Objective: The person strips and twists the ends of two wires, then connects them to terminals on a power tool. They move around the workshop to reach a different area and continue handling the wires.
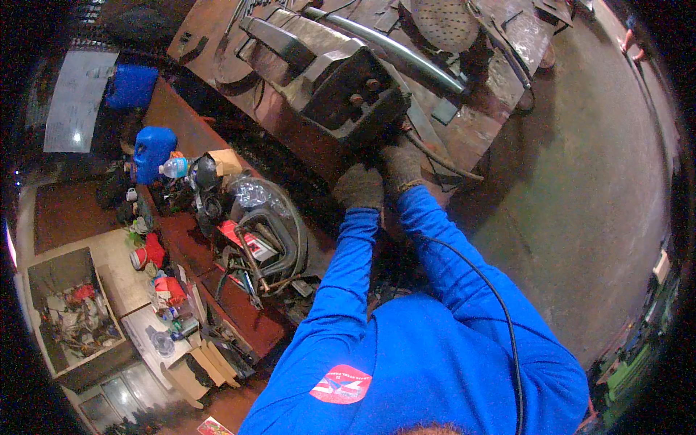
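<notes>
Both my hands wear grey work gloves and reach forward from blue sleeves. My left hand (pixel 358 186) and my right hand (pixel 401 164) sit side by side at the near edge of a rusty metal workbench (pixel 290 123). They are clenched just under a dark metal block (pixel 353 90) with two round bolts on its face. What the fingers grip is hidden beneath that block. A black cable (pixel 493 290) runs over my right arm and down across my back.
A long grey bar (pixel 391 47) and a perforated round plate (pixel 444 22) lie on the bench. At the left stands a cluttered red-brown shelf (pixel 239 304) with clamps, a water bottle (pixel 174 167) and a blue jerrycan (pixel 154 151). Bare concrete floor (pixel 580 203) stretches to the right.
</notes>
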A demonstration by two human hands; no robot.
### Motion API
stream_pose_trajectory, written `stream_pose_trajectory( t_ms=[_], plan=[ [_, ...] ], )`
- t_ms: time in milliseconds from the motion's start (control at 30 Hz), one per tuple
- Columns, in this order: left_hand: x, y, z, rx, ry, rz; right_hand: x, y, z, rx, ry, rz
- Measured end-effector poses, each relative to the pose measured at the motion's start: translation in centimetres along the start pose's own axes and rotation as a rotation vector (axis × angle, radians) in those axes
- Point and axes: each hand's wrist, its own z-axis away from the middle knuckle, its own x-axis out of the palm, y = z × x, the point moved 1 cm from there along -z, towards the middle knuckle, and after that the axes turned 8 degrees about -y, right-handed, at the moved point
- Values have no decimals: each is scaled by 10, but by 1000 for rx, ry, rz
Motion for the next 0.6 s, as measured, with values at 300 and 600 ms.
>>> stream_pose_trajectory(
  t_ms=[300, 600],
  plan=[
    [13, -3, 1, 64, 59, -23, 13, 4, -16, 251, -286, 264],
    [-5, 4, 1, -9, -120, -78, -20, -23, -16, 330, -247, 256]
  ],
)
